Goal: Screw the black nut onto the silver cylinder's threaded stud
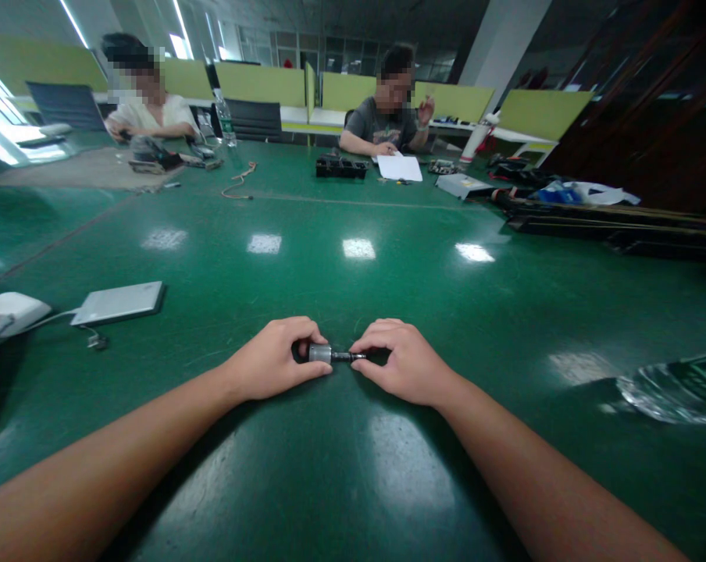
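Between my two hands, just above or on the green tabletop, lies a small silver metal cylinder (320, 353) with a thin dark shaft (341, 356) extending from its right side. It resembles a small motor, though its exact kind is unclear. My left hand (279, 355) grips the cylinder between thumb and fingers. The shaft's far end is pinched by the thumb and forefinger of my right hand (408, 361). The piece is held level, pointing left to right. Fingers hide the left end of the cylinder.
A flat silver box (119, 303) with a cable sits left, beside a white object (16, 312). At the right edge a clear bottle (678, 389) lies on its side. Across the green table (306, 273), two people sit among papers (400, 167), a black part (341, 168) and long dark strips (599, 222).
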Available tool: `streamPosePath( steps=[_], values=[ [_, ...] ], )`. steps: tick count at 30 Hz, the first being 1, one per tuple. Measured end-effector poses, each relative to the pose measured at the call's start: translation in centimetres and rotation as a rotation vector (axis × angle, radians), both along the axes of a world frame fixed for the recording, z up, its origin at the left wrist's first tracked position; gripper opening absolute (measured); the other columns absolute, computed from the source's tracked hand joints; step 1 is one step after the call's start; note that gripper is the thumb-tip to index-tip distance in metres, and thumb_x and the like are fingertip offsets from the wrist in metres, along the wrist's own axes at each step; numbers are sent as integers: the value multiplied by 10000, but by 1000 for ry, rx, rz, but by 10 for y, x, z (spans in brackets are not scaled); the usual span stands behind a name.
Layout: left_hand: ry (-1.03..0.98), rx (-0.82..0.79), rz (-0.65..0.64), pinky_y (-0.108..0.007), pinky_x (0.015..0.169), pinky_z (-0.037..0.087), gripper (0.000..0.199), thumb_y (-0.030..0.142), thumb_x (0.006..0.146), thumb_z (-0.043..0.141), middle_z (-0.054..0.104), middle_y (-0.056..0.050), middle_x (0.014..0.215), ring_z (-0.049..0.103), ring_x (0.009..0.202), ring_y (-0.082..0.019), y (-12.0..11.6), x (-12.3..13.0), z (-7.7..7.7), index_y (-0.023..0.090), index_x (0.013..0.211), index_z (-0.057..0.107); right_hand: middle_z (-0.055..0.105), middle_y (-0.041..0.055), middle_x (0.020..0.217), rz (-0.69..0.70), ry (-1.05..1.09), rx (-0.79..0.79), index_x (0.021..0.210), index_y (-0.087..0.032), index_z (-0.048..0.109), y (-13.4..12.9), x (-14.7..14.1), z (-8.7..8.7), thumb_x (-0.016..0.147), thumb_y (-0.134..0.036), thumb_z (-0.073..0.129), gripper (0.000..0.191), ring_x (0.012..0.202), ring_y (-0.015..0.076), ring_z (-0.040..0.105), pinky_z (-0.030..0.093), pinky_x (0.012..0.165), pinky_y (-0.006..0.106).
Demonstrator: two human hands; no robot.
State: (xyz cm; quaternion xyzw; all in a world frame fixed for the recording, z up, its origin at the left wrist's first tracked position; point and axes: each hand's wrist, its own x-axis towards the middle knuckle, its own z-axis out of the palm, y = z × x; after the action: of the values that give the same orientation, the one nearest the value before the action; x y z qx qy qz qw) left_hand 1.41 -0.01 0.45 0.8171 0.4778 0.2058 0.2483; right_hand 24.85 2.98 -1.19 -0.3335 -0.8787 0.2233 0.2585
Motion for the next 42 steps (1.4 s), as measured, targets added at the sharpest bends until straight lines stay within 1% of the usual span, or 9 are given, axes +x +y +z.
streamPosePath(
  steps=[6, 11, 15, 21, 28, 34, 36, 39, 42],
  values=[
    [-14, -4, 2, -257, 658, 417, 194, 338, 791, 718, 621, 4, 785, 583, 713, -153, 0, 0, 0, 181, 890, 661, 702, 8, 752, -9, -21, -9, 807, -202, 741, 2, 3, 1, 744, -162, 729, 76, 730, 155, 606, 433, 738, 309],
    [-13, -3, 8, -257, 659, 422, 206, 351, 787, 727, 625, 4, 785, 584, 711, -152, 0, 0, 0, 180, 881, 660, 702, 11, 746, -20, -68, -62, 804, -202, 748, 8, 10, 5, 731, -154, 725, 90, 720, 151, 613, 450, 716, 295],
    [-11, 4, 20, -260, 663, 428, 218, 364, 781, 732, 630, 2, 785, 587, 716, -157, 0, -2, 0, 181, 873, 656, 703, 22, 759, -151, -96, -88, 780, -200, 748, 16, 21, 5, 719, -154, 718, 82, 739, 161, 618, 461, 705, 296],
    [-10, 14, 12, -260, 661, 427, 205, 347, 781, 732, 632, 1, 783, 590, 711, -157, 0, -2, 1, 180, 875, 659, 699, 19, 750, -79, -82, -72, 777, -203, 749, 13, 19, 6, 717, -163, 730, 75, 731, 161, 614, 463, 727, 309],
    [-13, 18, 2, -256, 658, 424, 201, 333, 780, 735, 624, 3, 769, 585, 695, -151, 0, -3, 0, 177, 879, 656, 708, 15, 768, -46, -58, -39, 804, -219, 753, 9, 13, 4, 743, -172, 736, 79, 756, 163, 617, 447, 766, 329],
    [-20, 4, -4, -255, 656, 431, 273, 384, 747, 766, 631, -3, 781, 592, 709, -157, 1, -3, 0, 174, 889, 665, 709, 7, 779, -83, -25, -50, 889, -208, 739, 6, 8, 1, 756, -193, 752, 135, 757, 153, 616, 435, 784, 330],
    [-40, -10, -13, -255, 659, 435, 274, 410, 771, 742, 630, -3, 777, 592, 706, -154, 1, -3, 1, 173, 887, 666, 708, 7, 780, -87, -17, -54, 877, -204, 733, 4, 4, 1, 770, -194, 742, 108, 754, 152, 609, 434, 774, 326],
    [-59, -20, -17, -257, 671, 442, 215, 373, 821, 689, 640, -8, 791, 596, 712, -150, 1, -3, 0, 175, 903, 666, 713, 15, 804, -47, -1, -42, 882, -207, 730, -1, -3, 1, 804, -204, 720, 79, 784, 161, 603, 434, 776, 326],
    [-49, -2, -8, -261, 678, 444, 198, 319, 790, 708, 651, -15, 820, 601, 728, -156, 0, -2, 0, 175, 916, 660, 714, 29, 818, 12, 3, -21, 914, -202, 731, -6, -12, 0, 831, -207, 700, 89, 793, 167, 598, 436, 771, 324]
  ],
)
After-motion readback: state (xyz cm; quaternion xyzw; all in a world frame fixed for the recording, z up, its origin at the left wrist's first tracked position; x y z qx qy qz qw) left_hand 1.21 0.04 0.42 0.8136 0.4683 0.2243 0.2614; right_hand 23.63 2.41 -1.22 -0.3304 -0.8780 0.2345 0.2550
